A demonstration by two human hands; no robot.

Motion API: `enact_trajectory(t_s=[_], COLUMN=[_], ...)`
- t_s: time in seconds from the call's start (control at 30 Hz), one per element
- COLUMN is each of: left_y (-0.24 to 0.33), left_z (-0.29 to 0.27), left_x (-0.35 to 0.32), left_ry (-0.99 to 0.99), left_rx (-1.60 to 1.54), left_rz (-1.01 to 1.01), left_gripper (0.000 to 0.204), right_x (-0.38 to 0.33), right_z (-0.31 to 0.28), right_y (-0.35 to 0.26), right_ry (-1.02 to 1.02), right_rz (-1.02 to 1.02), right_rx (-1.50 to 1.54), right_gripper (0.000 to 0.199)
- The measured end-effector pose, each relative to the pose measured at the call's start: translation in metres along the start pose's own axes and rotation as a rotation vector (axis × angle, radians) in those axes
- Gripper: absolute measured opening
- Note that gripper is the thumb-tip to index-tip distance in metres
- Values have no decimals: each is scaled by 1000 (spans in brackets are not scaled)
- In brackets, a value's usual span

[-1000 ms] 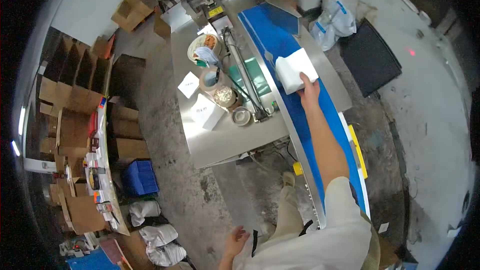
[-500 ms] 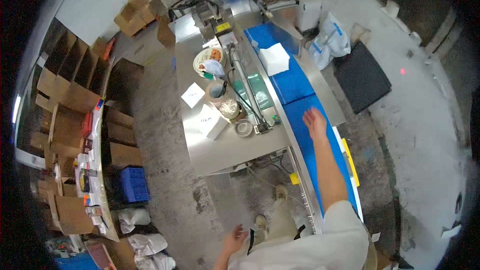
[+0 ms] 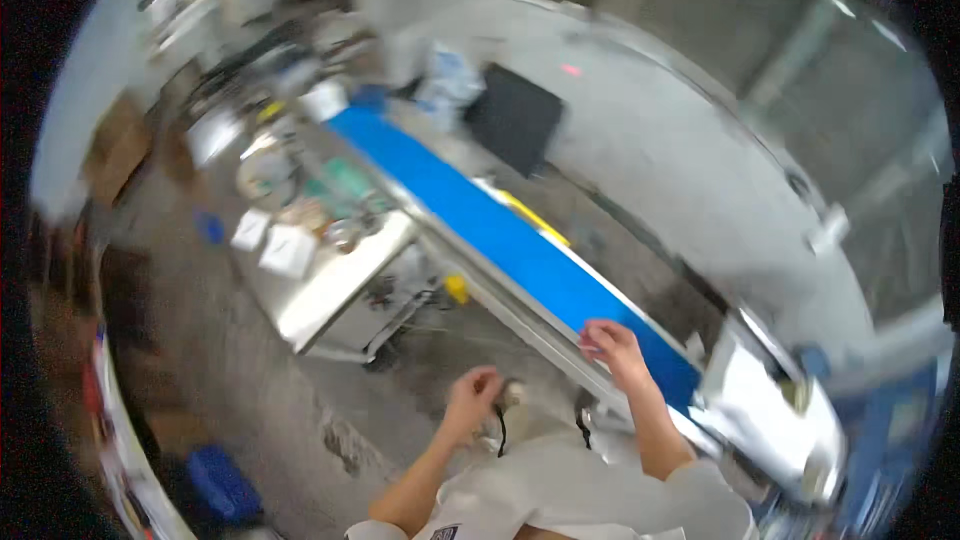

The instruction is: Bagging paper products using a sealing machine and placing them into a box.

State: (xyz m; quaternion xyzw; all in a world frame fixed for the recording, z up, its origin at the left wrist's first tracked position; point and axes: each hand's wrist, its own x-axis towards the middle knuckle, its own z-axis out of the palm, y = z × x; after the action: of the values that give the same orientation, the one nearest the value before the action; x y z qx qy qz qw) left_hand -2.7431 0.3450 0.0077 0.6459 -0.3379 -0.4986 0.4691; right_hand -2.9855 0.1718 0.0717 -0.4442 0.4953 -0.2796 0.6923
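R hand (image 3: 612,348) drawn back twd body, half-curled, empty, nr blue belt (image 3: 485,230).

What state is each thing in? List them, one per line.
Left hand, loosely curled, nothing seen in it
Right hand, half curled, nothing seen in it
Blue belt, stretched out flat; running or stopped, cannot tell
White packet, lying at the belt's far end, blurred
Metal table, cluttered
Blue crate, too blurred to tell if filled
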Motion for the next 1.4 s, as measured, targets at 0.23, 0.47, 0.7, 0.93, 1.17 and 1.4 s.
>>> enact_trajectory(t_s=[0.23, 0.47, 0.7, 0.93, 1.17, 1.4], left_y=[21, 44, 48, 83, 86, 100], left_z=[165, 337, 472, 491, 454, 300], left_x=[26, 54, 67, 61, 90, 94], left_ry=[-490, -662, -892, -850, -791, -589], left_rx=[-110, -55, -110, -51, 177, -199], left_rz=[-31, -162, -407, -466, -441, -201], left_gripper=[44, 78, 69, 64, 61, 63], right_x=[-149, -324, -478, -425, -419, -253], right_z=[-146, -380, -728, -709, -703, -394], right_y=[-20, 4, 131, 102, 120, -9], right_ry=[249, 1170, 1485, 1090, 1177, 829], right_rz=[-163, -477, -103, 188, 122, -685], right_rx=[41, -103, -463, -111, -320, -336], right_gripper=[42, 34, 87, 79, 55, 38])
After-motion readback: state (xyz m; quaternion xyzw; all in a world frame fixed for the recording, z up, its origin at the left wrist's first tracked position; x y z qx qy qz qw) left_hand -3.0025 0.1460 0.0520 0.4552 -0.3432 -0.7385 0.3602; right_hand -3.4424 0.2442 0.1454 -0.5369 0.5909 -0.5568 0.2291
